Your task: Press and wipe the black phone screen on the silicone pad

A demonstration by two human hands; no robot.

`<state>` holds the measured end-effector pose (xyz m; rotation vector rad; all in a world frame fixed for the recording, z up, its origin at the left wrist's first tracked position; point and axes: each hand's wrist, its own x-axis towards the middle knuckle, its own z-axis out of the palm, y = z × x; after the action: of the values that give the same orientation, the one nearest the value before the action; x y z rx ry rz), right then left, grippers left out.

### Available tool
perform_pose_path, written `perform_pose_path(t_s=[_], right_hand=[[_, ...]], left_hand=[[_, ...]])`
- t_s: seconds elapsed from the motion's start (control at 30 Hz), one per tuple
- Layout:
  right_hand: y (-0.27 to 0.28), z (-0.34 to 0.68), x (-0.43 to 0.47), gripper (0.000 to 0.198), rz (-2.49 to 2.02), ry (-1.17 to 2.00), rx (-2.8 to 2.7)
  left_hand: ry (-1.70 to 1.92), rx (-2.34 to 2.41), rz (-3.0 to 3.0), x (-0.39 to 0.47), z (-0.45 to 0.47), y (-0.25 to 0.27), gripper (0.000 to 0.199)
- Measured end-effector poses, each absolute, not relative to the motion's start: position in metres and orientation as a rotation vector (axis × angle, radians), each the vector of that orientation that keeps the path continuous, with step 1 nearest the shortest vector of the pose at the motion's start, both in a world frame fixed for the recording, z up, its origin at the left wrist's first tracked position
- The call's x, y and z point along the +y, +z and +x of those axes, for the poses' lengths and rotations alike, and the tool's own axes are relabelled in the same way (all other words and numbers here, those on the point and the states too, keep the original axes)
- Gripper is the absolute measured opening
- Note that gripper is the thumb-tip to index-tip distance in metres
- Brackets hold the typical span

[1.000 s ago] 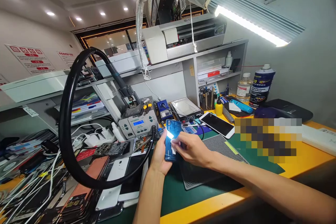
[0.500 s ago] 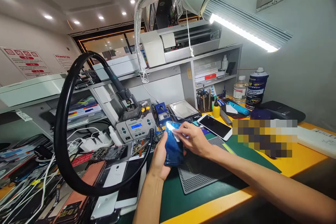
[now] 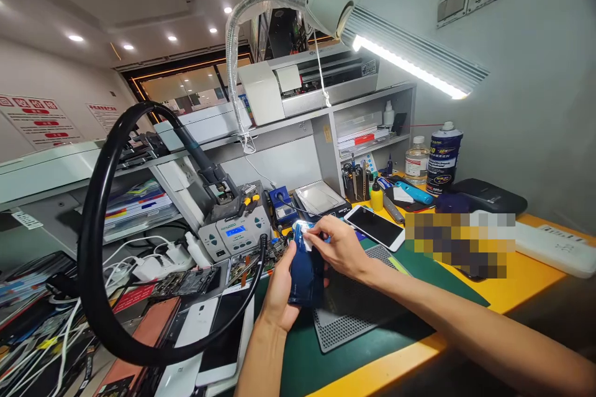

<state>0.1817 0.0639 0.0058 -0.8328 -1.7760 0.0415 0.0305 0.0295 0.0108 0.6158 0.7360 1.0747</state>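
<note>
A dark blue smartphone [image 3: 306,279] is held upright with its glossy back toward me. Along its left edge my left hand [image 3: 280,282] is wrapped, fingertips showing at the right side. My right hand [image 3: 342,246] pinches a small white wipe [image 3: 306,240] and presses it on the phone's upper back, near the camera end. Under the phone lie a grey perforated pad [image 3: 342,330] and a green mat [image 3: 302,360].
A black hose [image 3: 88,248] loops on the left by a soldering station [image 3: 235,232] and stacked phone parts. A white phone [image 3: 376,226], yellow bottle [image 3: 377,197] and blue can [image 3: 444,158] stand or lie right. A bright lamp [image 3: 414,68] hangs overhead.
The view has shifted slightly, so the surroundings sit further left. The phone's back has tilted and looks darker, and the wipe stays against its upper part.
</note>
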Motion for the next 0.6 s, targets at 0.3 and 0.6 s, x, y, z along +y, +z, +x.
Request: perform_pose_path(t_s=[0.3, 0.6], right_hand=[[0.02, 0.183, 0.056, 0.017, -0.929, 0.07, -1.732], [0.025, 0.194, 0.057, 0.015, -0.876, 0.048, -1.735]], left_hand=[[1.05, 0.71, 0.67, 0.026, 0.033, 0.011, 0.042], [1.013, 0.714, 0.696, 0.023, 0.032, 0.015, 0.042]])
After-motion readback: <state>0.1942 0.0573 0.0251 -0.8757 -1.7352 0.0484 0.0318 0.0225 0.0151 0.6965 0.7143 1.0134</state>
